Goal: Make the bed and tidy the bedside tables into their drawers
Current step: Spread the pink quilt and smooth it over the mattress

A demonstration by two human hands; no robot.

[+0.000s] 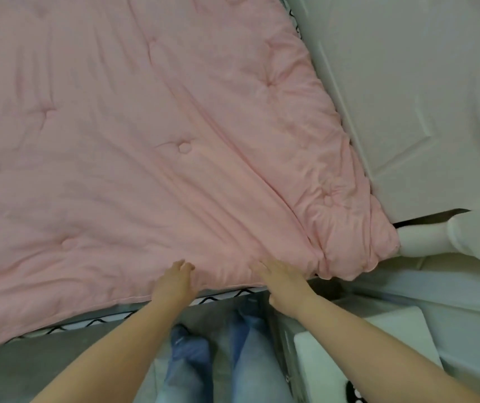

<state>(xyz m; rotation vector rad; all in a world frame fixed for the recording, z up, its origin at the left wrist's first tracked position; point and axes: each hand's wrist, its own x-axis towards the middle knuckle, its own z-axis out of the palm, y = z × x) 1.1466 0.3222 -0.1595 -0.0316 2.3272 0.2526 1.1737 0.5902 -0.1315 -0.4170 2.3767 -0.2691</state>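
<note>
Your left hand (174, 282) and right hand (283, 282) rest fingers-straight on the quilt (145, 141) edge at 6 o'clock; quilt spread but wrinkled, tables judged untidied.

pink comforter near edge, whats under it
Under the pink comforter, a strip of white sheet with black zigzag lines shows along its near edge. Both hands, left hand and right hand, rest on that edge. Everything further under is covered.

Pink quilt (145, 141) cut off left and top; bedside object perhaps blurred.
</note>
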